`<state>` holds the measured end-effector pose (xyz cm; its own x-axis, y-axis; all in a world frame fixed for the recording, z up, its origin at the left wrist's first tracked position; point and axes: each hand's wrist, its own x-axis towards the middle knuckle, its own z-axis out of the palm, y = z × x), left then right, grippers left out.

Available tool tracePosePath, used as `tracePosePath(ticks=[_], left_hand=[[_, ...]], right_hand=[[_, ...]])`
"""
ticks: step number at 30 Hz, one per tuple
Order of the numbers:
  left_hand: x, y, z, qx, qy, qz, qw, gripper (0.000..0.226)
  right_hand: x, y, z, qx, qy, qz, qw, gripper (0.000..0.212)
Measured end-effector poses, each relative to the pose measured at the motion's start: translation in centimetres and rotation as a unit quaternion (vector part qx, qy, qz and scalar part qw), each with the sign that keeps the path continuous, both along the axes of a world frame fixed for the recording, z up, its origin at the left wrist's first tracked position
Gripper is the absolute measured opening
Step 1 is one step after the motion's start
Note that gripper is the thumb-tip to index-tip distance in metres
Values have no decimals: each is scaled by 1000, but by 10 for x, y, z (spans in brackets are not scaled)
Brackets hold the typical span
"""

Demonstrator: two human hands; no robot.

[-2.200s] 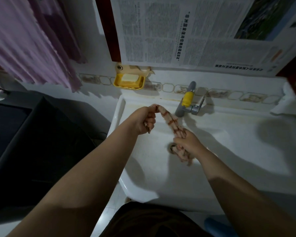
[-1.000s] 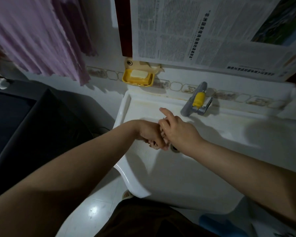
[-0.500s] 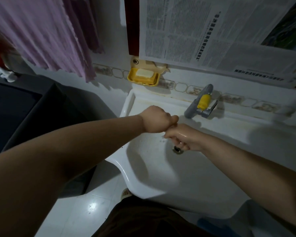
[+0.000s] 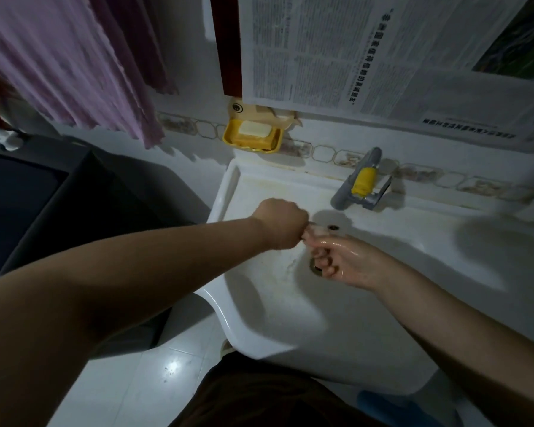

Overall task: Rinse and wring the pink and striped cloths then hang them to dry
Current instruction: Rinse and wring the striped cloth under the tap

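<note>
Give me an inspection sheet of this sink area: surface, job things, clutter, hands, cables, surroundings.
Surface: white sink, wet near the drain.
Job's things: striped cloth almost wholly hidden, a bit shows between the fists; pink cloth hangs on the left.
Clutter: yellow soap dish with soap, on the wall.
Hands: left hand fisted; right hand wet, fingers curled; both over the drain.
Cables: nothing seen.
Surroundings: tap with yellow handle, newspaper on the wall, dark cabinet on the left.
</note>
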<state>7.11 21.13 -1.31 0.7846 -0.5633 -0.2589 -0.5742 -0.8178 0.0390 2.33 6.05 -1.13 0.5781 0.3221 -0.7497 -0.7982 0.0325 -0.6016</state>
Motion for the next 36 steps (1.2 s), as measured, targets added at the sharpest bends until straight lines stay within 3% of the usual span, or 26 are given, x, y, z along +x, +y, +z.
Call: tracePosePath(ticks=[1, 2, 4, 5, 6, 8, 10, 11, 13, 15, 16, 18, 21, 23, 25, 27, 30, 32, 34, 36], left_hand=[[-3, 1, -2, 7, 112, 77, 991, 16], [-3, 2, -6, -18, 246, 146, 958, 18], [-2, 6, -7, -100, 485, 263, 828, 21], [-3, 7, -6, -123, 558, 286, 769, 26], [-5, 7, -7, -139, 598, 290, 734, 30], [-12, 5, -5, -162, 652, 279, 686, 34], [-19, 1, -3, -181, 728, 253, 610, 39], [-23, -2, -1, -187, 769, 233, 565, 44], [-30, -7, 3, -193, 833, 182, 485, 47], [-35, -9, 8, -207, 869, 133, 430, 40], [-38, -9, 11, -215, 874, 124, 418, 36], [-41, -8, 15, -233, 853, 161, 438, 32], [-46, -7, 18, -280, 787, 226, 501, 23], [-47, -7, 18, -297, 761, 239, 524, 23], [-49, -8, 14, -292, 738, 252, 553, 37], [-49, -10, 11, -278, 732, 243, 573, 34], [-49, -11, 9, -264, 730, 232, 586, 10], [-46, -13, 13, -273, 703, 246, 609, 24], [-44, -21, 16, -267, 636, 253, 678, 32], [-41, -33, 15, -228, 494, 253, 800, 23]], right_hand=[[-2, -4, -10, -38, -38, -22, 998, 41], [-8, -7, -19, -67, -75, -60, 993, 56], [-28, -12, -38, -148, -236, -66, 958, 79], [-37, -16, -46, -203, -349, -6, 915, 87], [-46, -19, -54, -258, -441, 86, 855, 90], [-52, -21, -62, -383, -573, 222, 689, 89], [-42, -19, -61, -427, -676, 212, 561, 68], [-35, -18, -61, -405, -711, 189, 543, 58], [-21, -18, -46, -318, -762, 143, 545, 48], [-11, -17, -32, -287, -803, 117, 508, 40], [-6, -18, -25, -292, -820, 120, 477, 32], [5, -19, -19, -329, -834, 154, 415, 17], [16, -24, -7, -365, -833, 245, 335, 8], [21, -28, -1, -375, -814, 310, 316, 7], [20, -31, 1, -386, -779, 371, 326, 29], [14, -34, 2, -385, -760, 411, 326, 60], [7, -39, 4, -396, -744, 425, 331, 58], [8, -35, 9, -456, -682, 455, 346, 57], [12, -28, 15, -515, -616, 489, 340, 54], [16, -22, 20, -544, -536, 519, 383, 34]])
